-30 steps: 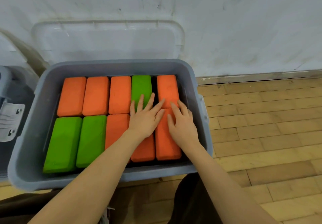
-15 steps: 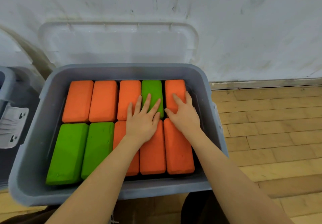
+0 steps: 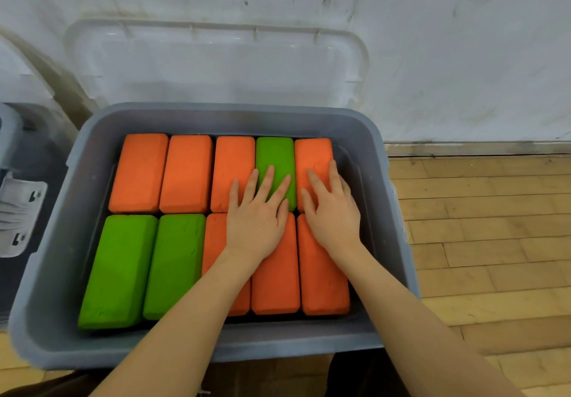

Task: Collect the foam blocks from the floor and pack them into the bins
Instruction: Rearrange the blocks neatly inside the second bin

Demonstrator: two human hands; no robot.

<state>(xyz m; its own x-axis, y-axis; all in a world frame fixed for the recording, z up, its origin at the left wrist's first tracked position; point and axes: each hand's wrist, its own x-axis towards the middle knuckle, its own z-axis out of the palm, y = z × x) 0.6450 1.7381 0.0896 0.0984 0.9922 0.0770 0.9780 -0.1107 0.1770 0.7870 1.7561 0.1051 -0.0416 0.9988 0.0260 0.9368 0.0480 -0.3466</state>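
Grey plastic bin point(image 3: 213, 118) on a wooden floor point(image 3: 482, 226), filled with ten orange and green foam blocks point(image 3: 185, 174) in two rows; left hand point(image 3: 256, 226) and right hand point(image 3: 335, 217), side by side, lie flat with straight fingers on the right-hand blocks.

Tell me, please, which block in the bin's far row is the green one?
It is the green block, fourth from the left in the far row of the bin; the other four there are orange. The left hand's fingers rest on it.
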